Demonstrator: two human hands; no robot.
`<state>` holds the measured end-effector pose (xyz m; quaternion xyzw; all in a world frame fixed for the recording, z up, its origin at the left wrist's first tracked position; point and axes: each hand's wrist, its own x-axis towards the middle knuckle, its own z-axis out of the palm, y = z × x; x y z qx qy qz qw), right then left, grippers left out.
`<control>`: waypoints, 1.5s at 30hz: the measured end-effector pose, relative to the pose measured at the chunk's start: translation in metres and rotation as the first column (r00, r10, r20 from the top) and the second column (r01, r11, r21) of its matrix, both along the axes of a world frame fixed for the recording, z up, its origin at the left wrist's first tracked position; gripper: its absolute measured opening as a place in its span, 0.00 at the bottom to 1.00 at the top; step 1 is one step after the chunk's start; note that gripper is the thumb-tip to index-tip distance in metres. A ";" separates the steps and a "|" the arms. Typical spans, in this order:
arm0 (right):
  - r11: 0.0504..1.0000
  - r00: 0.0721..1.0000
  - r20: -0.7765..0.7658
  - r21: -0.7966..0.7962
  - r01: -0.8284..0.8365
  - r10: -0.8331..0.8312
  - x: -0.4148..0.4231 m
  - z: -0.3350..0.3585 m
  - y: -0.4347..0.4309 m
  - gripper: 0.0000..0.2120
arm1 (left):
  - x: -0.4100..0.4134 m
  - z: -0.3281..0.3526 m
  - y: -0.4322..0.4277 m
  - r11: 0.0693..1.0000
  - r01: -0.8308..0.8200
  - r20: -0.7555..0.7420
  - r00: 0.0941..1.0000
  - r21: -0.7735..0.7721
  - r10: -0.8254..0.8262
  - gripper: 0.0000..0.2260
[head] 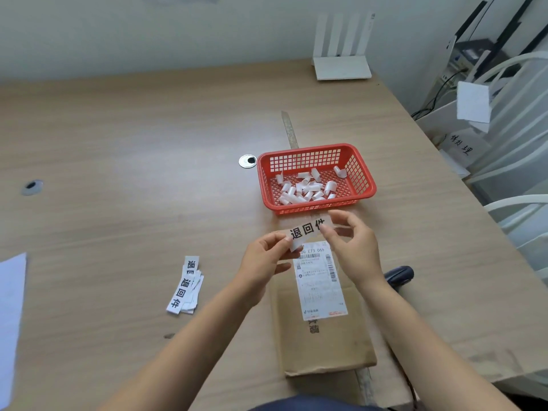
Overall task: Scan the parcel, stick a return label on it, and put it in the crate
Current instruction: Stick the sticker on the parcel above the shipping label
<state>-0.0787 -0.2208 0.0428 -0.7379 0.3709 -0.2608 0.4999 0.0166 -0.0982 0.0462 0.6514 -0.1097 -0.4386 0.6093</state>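
Brown kraft-paper parcel [323, 330], flat and rectangular, lies on the light wood-grain table [133, 173] at lower centre of the frame, with a white printed shipping label [320, 286] across its upper half. Just above the parcel's top edge both hands hold a white paper strip printed with three bold black characters [307, 228], the return label. The left hand [264, 268] pinches the strip's left end between thumb and forefinger; the right hand [353, 247] pinches its right end, the other fingers loosely curled. The strip is in the air and tilted, not yet touching the parcel.

Directly above the hands sits a red plastic mesh basket [361, 173] holding a heap of small curled white paper scraps [305, 188], which look like peeled backings. To the left of the parcel, at lower centre-left, lies a small stack of further white return labels [185, 287]. A dark handheld scanner [398, 275] shows partly behind the right wrist, resting on the table.

The labelling step appears to be in hand: the strip seems to be either mid-peel or ready to stick, and I cannot tell whether its backing is off. The next move calls for lowering it flat onto the parcel, clear of the barcodes, and pressing it down. No crate for the parcel is clearly identifiable; white bins at far right may serve.
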 end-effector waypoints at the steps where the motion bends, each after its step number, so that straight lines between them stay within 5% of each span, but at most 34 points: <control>1: 0.999 1.000 0.005 0.051 -0.005 0.004 0.001 -0.002 -0.001 0.07 | 0.001 -0.001 0.001 1.000 0.020 0.005 1.000 0.014 -0.020 0.08; 11: 0.997 0.996 -0.066 0.051 0.063 -0.060 0.010 -0.027 -0.005 0.02 | 0.011 -0.025 -0.016 0.965 -0.118 0.256 0.965 0.232 0.056 0.09; 18: 0.995 0.988 -0.137 -0.071 0.064 -0.073 0.024 -0.037 -0.012 0.02 | 0.015 -0.033 -0.037 0.896 -0.152 0.526 0.844 0.418 -0.102 0.08; 23: 0.993 0.973 -0.225 -0.116 0.026 -0.052 0.027 -0.044 -0.014 0.05 | 0.021 -0.039 -0.042 0.868 -0.181 0.531 0.840 0.463 -0.108 0.17; 27: 0.986 0.959 -0.280 -0.164 0.005 -0.051 0.029 -0.050 -0.014 0.07 | 0.019 -0.042 -0.044 0.853 -0.165 0.584 0.790 0.496 -0.187 0.09; 39: 0.929 0.898 -0.427 -0.365 -0.064 -0.106 0.026 -0.054 -0.008 0.14 | 0.013 -0.047 -0.043 0.801 -0.218 0.698 0.646 0.557 -0.309 0.11; 45: 0.931 0.899 -0.412 -0.365 -0.014 -0.148 0.019 -0.053 -0.016 0.10 | 0.015 -0.049 -0.033 0.793 -0.260 0.739 0.593 0.552 -0.320 0.10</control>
